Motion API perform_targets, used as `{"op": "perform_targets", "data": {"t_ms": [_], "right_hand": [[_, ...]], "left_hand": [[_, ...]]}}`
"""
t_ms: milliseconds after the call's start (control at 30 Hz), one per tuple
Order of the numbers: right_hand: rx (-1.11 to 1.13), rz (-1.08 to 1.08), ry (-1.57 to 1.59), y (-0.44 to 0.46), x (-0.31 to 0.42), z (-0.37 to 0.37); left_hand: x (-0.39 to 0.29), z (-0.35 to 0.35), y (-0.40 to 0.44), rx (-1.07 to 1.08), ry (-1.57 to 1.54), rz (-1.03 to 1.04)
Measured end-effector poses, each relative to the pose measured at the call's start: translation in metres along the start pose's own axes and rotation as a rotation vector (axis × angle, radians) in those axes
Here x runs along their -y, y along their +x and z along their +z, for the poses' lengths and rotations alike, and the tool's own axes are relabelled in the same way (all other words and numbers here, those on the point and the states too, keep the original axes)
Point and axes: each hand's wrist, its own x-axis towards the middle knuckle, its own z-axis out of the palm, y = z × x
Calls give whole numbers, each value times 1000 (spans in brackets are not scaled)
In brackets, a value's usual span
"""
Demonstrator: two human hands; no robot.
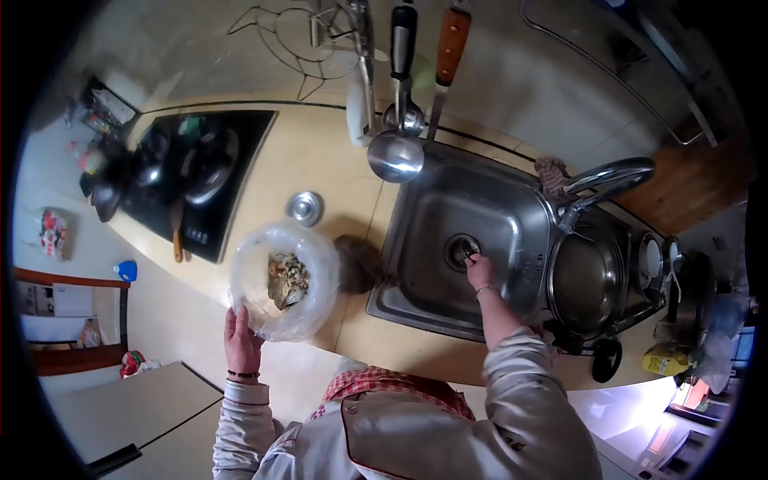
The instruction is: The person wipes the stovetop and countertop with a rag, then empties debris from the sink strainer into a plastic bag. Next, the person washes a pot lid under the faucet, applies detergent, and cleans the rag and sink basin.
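Observation:
On the left, my left hand grips the near edge of a clear plastic bag, which is spread open in a round shape. Food scraps, pale and brownish bits, lie inside it. My right hand reaches down into the steel sink. Its fingers are pinched together at the right edge of the round drain; what they hold there is too small and dark to make out. A small round silver metal piece sits on the counter just beyond the bag.
A ladle and a wooden-handled utensil hang above the sink's far edge. Right of the basin are the faucet and a large metal pot. A black cooktop with pans occupies the left. A dark bag-like item stands beside the sink.

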Motion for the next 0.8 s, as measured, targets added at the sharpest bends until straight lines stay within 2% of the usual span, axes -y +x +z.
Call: {"op": "perform_targets", "data": {"t_ms": [67,133,167,200,267,333,400,467,500,567,667,733,800], "right_hand": [[16,-10,-14,7,-26,26],[132,19,-156,3,-26,32],[167,50,-52,1,-29,30],[158,61,-51,0,-26,20],[67,-63,-76,0,-2,-37],[-206,-104,-271,-8,43,-129],[-652,-312,-456,0,40,-194],[-850,-232,-769,3,38,-240],[-858,-234,-766,8,18,-247],[-327,32,-656,24,-23,-240],[-317,21,-667,17,-17,-216],[-423,73,-722,-2,23,-218],[-458,-248,-496,-17,59,-216]], "left_hand": [[0,1,0,1,12,1],[-1,-1,0,-3,62,-6],[0,-4,1,-5,60,-9],[0,-5,0,9,63,-13],[1,-1,1,-6,24,2],[2,0,1,34,9,7],[3,-5,3,24,20,-2],[3,-6,3,26,16,-4],[3,-7,4,22,14,-11],[3,-8,2,25,17,-4],[4,-10,2,40,31,4],[5,-9,4,49,5,3],[4,-7,4,56,8,8]]}}
